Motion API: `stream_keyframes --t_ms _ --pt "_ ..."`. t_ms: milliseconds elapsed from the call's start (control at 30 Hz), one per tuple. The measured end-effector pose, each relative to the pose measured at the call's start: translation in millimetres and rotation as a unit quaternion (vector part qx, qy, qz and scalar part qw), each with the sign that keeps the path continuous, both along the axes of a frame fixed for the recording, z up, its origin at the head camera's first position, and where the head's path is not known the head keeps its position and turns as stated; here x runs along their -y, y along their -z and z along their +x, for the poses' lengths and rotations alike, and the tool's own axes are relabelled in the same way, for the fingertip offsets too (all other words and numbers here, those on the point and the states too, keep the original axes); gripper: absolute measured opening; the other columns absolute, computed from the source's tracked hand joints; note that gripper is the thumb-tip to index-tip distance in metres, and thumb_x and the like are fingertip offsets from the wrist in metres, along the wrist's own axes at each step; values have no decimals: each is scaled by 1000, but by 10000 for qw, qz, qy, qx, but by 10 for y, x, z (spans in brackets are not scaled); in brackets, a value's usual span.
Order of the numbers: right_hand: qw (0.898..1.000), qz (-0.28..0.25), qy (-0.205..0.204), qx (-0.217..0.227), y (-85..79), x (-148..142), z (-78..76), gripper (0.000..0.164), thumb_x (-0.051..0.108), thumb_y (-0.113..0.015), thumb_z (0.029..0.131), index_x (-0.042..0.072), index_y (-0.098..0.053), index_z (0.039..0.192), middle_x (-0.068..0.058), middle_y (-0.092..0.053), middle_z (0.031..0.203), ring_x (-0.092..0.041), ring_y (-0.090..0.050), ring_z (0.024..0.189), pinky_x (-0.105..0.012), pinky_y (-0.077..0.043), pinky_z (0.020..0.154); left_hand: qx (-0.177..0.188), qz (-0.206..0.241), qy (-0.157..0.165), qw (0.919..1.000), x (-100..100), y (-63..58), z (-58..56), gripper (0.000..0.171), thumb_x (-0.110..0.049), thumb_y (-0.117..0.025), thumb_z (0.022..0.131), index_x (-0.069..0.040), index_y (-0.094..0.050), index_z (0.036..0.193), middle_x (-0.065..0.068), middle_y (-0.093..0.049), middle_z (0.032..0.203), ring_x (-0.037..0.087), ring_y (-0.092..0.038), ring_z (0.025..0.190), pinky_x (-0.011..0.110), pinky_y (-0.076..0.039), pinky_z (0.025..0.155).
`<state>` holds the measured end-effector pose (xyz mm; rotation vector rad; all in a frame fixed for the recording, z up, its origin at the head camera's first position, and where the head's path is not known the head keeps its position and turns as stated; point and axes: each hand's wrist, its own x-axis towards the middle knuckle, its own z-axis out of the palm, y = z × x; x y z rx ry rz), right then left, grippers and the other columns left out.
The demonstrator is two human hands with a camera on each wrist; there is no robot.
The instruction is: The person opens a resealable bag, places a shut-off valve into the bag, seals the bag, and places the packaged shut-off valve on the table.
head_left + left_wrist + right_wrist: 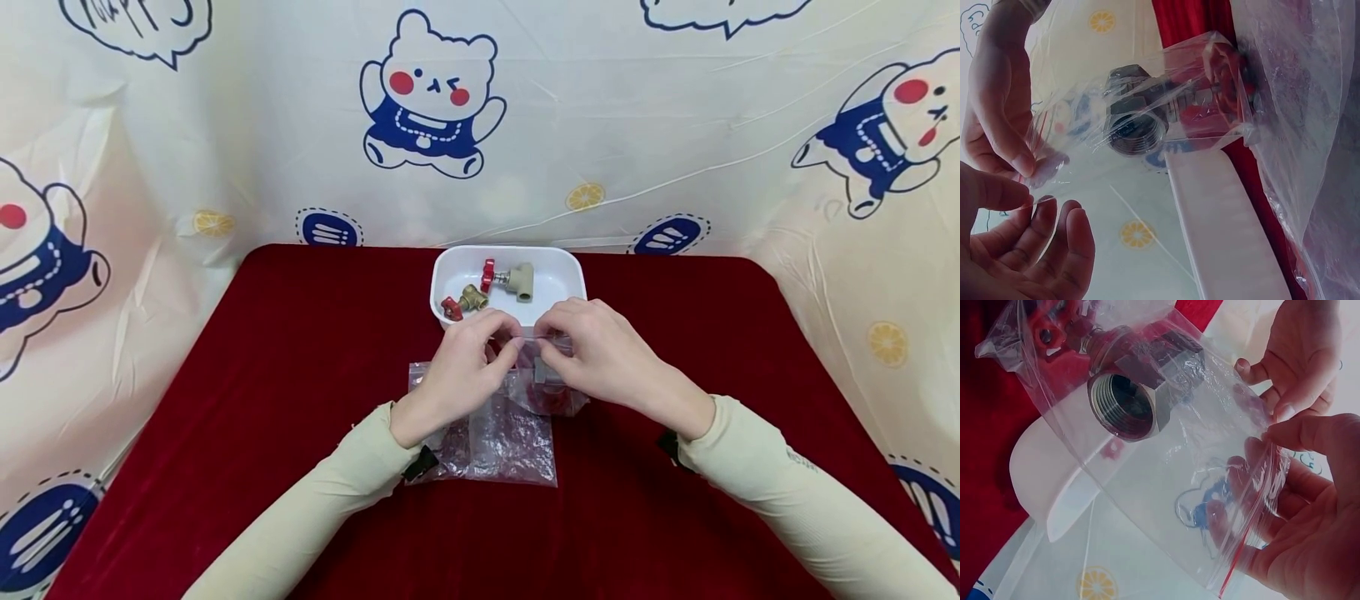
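Observation:
Both hands pinch the top edge of a clear zip bag (1147, 506) with a red line along its zip. My left hand (467, 365) holds it between thumb and fingertips on the left, and my right hand (603, 354) on the right, fingertips close together. Inside the bag hangs a metal gate valve (1135, 119) with a hexagonal threaded end and a red handwheel (1054, 331). Beneath my left wrist, a second clear plastic bag (510, 442) lies flat on the red cloth.
Just beyond the hands stands a white tray (562, 287). In it lie a brass valve (474, 297) with a red handle and a grey-green pipe valve (520, 282), also red-handled. A red cloth (300, 350) covers the table, and a printed curtain (285, 125) surrounds it.

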<state>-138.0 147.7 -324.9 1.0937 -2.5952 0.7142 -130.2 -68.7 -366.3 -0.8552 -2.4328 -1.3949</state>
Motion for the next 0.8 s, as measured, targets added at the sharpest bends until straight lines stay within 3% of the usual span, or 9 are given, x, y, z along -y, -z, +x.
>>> stream_keyframes --t_ms 800 --pt "9999 -130 46 92 26 9 5 5 7 -71 90 9 -76 92 0 -71 87 -15 -61 77 -39 -52 75 -16 -51 2 10000 -38 7 -3 5 -4 -65 99 -8 -68 99 -3 -65 92 8 -60 75 39 -57 66"
